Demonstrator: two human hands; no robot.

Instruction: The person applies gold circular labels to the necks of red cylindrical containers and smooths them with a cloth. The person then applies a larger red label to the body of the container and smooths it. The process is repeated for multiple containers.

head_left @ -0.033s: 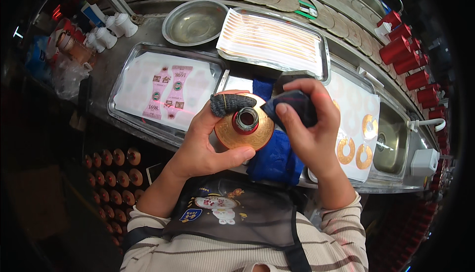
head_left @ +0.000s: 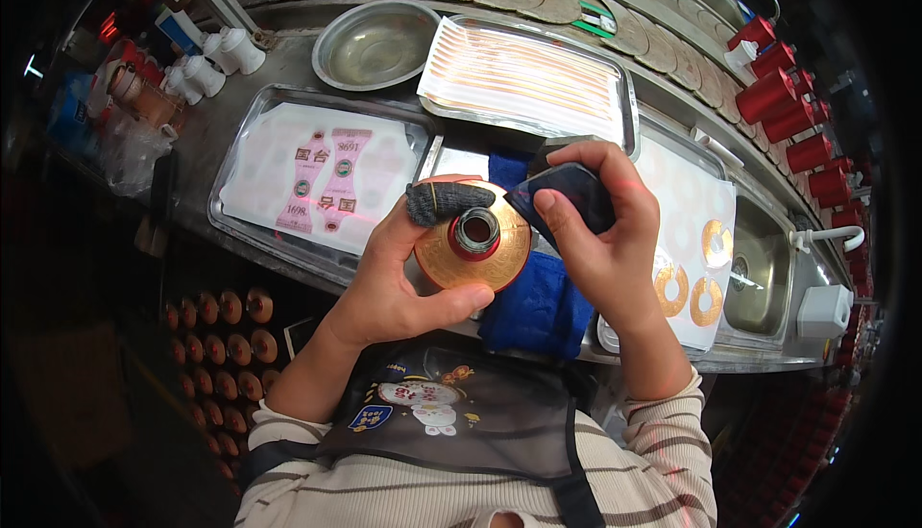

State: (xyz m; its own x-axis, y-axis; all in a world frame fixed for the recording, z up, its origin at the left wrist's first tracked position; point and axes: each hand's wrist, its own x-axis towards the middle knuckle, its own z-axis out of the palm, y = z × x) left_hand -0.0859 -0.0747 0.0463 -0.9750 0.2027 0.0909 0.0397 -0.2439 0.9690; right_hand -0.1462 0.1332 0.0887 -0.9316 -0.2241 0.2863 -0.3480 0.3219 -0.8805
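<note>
Head view: left grip (head_left: 408, 283) clamps the bottle (head_left: 480, 270), right grip (head_left: 610, 251) the dark flat tool (head_left: 586, 194), now slightly higher.

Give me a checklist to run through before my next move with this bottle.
1. Bottle steadied by the left hand: ok, gripped at its sides.
2. Dark flat tool secure in the right hand: ok, pinched by thumb and fingers.
3. Bottle mouth capped: not ok, it is open.
4. Gold ring flat all round: cannot tell, fingers cover part.
5. Tool tip touching the ring: cannot tell.
</note>
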